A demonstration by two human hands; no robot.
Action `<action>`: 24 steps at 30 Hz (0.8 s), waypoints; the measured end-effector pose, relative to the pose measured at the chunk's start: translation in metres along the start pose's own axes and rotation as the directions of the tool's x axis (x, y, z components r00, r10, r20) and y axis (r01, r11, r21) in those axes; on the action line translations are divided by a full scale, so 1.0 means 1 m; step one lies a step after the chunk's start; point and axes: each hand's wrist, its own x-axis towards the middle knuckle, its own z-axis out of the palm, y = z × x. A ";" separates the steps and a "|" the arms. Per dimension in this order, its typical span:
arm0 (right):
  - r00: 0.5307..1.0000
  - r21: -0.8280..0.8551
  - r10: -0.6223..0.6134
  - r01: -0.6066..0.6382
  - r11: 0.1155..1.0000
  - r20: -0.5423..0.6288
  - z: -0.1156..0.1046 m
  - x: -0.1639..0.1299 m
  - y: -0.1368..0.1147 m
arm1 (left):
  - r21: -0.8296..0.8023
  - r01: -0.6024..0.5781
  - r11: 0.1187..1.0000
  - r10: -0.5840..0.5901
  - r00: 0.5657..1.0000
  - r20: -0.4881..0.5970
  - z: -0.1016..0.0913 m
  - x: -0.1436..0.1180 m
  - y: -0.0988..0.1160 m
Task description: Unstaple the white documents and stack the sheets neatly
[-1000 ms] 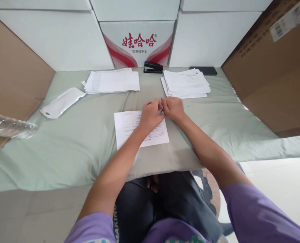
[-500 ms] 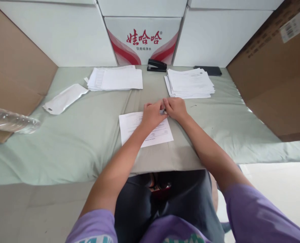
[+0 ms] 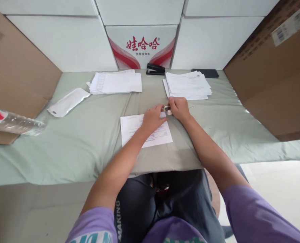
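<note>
two paper stacks (image 3: 116,82) — one sheet (image 3: 145,130), one stapler (image 3: 155,69)

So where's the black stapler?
The black stapler sits at the far edge of the table, between the two paper stacks, against the red-lettered box.

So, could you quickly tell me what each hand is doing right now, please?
Left hand: lies on the printed sheet, fingertips at its top right corner.
Right hand: closed on a small pale object, unclear what.

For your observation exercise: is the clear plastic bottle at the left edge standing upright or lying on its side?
Lying on its side: the bottle stretches horizontally over the green cloth.
</note>
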 end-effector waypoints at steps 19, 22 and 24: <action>0.940 -0.053 0.229 -0.250 0.967 -0.252 -0.016 0.007 0.027 | -0.049 -0.042 0.998 0.041 0.999 -0.022 -0.001 0.000 -0.005; 0.943 -0.040 0.209 -0.227 0.973 -0.260 -0.017 0.005 0.027 | -0.149 -0.014 0.989 0.009 0.999 -0.036 -0.001 0.001 -0.007; 0.951 -0.042 0.174 -0.191 0.981 -0.256 -0.017 0.005 0.026 | -0.201 -0.001 0.980 -0.012 0.998 -0.067 -0.005 0.002 -0.009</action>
